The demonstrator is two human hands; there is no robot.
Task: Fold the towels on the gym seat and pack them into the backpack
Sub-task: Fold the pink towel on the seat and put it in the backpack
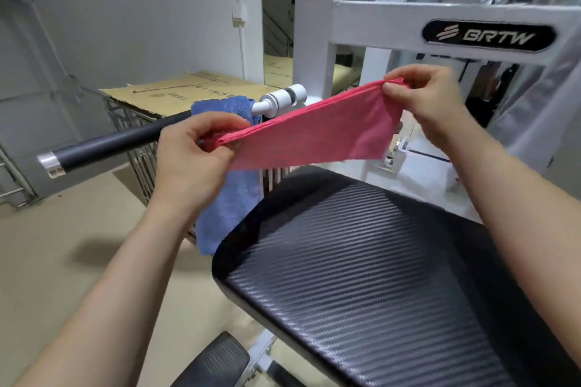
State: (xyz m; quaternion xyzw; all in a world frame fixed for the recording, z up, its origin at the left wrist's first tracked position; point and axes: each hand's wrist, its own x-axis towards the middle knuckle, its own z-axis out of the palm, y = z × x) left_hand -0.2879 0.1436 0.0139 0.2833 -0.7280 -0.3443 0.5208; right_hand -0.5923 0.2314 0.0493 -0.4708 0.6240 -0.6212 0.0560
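A pink towel point(314, 132), folded into a narrow band, is hanging stretched in the air above the black ribbed gym seat point(377, 276). A blue towel point(229, 198) is draping over a handle bar point(103, 143) beside it. The left hand point(191, 160) and right hand point(430, 100) are each pinching one end.

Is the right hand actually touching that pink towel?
Touching. The head view shows the right hand pinching the upper corner of the pink towel, with the cloth bunched between thumb and fingers.
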